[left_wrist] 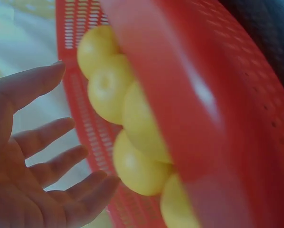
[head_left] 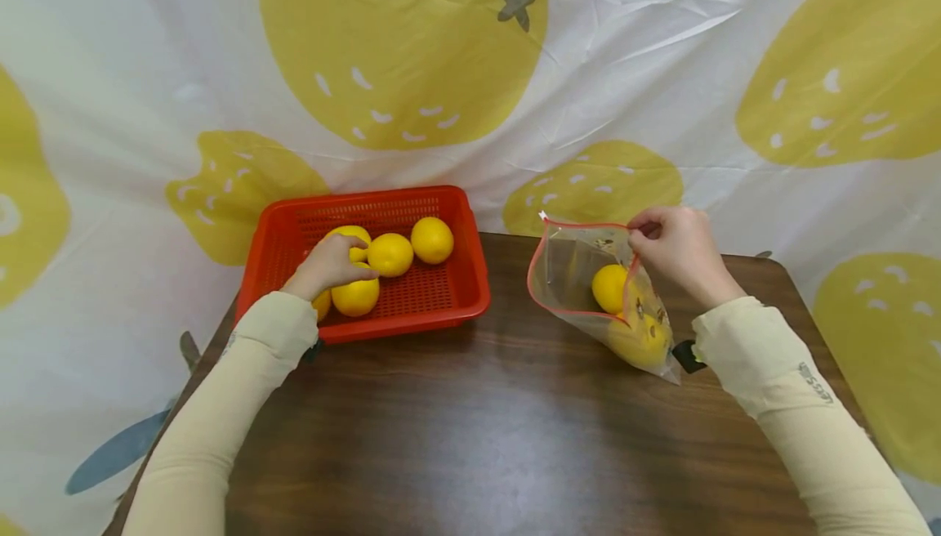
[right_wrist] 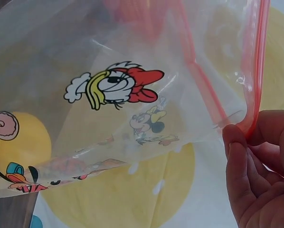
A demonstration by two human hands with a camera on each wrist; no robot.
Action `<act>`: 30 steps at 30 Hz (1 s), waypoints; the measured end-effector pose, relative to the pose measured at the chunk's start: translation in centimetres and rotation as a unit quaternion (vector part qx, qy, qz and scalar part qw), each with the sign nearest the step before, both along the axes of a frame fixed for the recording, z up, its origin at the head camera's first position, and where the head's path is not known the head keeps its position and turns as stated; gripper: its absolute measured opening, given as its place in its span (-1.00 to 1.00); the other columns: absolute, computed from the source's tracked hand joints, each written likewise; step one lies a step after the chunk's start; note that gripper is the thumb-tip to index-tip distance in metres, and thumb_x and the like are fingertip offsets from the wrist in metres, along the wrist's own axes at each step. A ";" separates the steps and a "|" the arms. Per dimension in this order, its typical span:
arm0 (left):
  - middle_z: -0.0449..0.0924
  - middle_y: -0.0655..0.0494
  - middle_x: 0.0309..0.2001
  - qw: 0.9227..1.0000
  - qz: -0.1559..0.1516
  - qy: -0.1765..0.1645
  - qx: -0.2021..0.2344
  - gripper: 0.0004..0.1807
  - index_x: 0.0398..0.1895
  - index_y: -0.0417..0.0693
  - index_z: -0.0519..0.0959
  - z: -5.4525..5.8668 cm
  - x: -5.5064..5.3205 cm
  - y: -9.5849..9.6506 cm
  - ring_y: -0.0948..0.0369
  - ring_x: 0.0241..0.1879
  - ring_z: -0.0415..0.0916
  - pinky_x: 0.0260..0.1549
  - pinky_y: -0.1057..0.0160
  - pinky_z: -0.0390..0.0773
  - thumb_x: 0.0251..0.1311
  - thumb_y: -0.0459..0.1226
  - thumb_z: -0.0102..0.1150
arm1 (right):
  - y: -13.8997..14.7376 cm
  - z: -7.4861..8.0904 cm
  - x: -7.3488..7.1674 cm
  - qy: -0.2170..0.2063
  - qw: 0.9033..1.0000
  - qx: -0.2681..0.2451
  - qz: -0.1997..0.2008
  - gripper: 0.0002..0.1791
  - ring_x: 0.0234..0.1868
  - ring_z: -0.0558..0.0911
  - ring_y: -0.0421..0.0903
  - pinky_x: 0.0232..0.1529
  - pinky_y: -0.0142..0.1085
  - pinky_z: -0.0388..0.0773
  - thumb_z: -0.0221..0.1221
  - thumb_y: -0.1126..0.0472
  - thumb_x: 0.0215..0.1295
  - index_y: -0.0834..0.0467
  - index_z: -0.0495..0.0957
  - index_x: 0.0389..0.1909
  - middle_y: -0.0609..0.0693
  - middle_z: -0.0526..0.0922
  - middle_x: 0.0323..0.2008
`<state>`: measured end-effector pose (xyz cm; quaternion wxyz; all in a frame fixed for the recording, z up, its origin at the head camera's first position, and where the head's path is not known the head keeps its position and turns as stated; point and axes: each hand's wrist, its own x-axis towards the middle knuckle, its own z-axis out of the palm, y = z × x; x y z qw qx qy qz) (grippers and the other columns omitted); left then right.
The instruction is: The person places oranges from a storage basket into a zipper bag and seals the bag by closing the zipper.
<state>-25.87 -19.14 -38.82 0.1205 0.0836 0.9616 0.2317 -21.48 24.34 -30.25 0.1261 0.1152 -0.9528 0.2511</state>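
Yellow fruits are lying in a red basket and in a clear bag. Over the basket's left part the left hand is reaching palm-down, its fingers spreading apart and holding nothing. The right hand is pinching a corner of the bag's red-edged mouth, fingers and thumb clamping on it. Five fruits are showing in the basket; at least two are sitting low in the bag, whose mouth is gaping open. Both containers are resting on a brown desk, well apart. The left hand and sleeve are partly covering the basket's near-left side. Behind, a fruit-printed cloth is hanging.
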 end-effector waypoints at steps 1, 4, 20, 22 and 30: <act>0.34 -0.28 0.14 1.000 0.002 -0.005 -0.004 -0.32 0.14 -0.35 0.37 -0.2 0.0 -0.2 -0.16 0.15 0.22 0.11 -0.09 0.23 -0.01 -0.13 0.27 | 0.0 0.0 0.0 0.001 1.000 0.000 0.000 -0.83 -0.52 0.57 -0.01 -0.51 -0.29 0.45 0.10 0.33 0.07 0.31 0.64 -0.41 0.15 0.65 -0.50; 0.34 -0.27 0.15 1.000 0.011 -0.018 -0.016 -0.30 0.16 -0.33 0.35 -0.7 0.0 -0.5 -0.17 0.14 0.23 0.10 -0.11 0.22 -0.02 -0.12 0.28 | 0.0 -0.1 0.0 0.004 1.000 0.000 0.001 -0.83 -0.53 0.57 -0.02 -0.52 -0.31 0.44 0.10 0.33 0.07 0.30 0.64 -0.42 0.15 0.65 -0.51; 0.29 -0.32 0.15 0.995 0.011 -0.097 -0.008 -0.19 0.27 -0.35 0.19 -2.6 0.1 -0.1 -0.08 0.01 0.29 0.12 -0.07 0.21 -0.02 -0.19 0.31 | 0.2 -0.1 0.2 -0.002 1.000 -0.002 -0.003 -0.84 -0.52 0.56 -0.02 -0.47 -0.26 0.46 0.09 0.33 0.07 0.29 0.63 -0.42 0.15 0.65 -0.48; 0.28 -0.31 0.17 0.995 0.008 -0.103 -0.012 -0.19 0.28 -0.33 0.18 -2.8 0.1 0.0 -0.07 0.01 0.27 0.13 -0.07 0.20 -0.03 -0.20 0.31 | 0.3 -0.2 0.2 -0.002 1.000 0.000 -0.004 -0.83 -0.51 0.57 -0.02 -0.46 -0.24 0.47 0.09 0.32 0.07 0.29 0.63 -0.42 0.15 0.65 -0.48; 0.11 -0.37 0.24 0.993 0.007 -0.110 -0.033 -0.15 0.31 -0.28 0.15 -3.1 -0.2 0.2 -0.11 0.10 0.17 0.13 -0.08 0.18 -0.06 -0.24 0.33 | 0.3 -0.3 0.2 -0.002 1.000 -0.001 -0.007 -0.83 -0.51 0.57 -0.02 -0.46 -0.26 0.47 0.08 0.32 0.07 0.29 0.63 -0.41 0.15 0.65 -0.49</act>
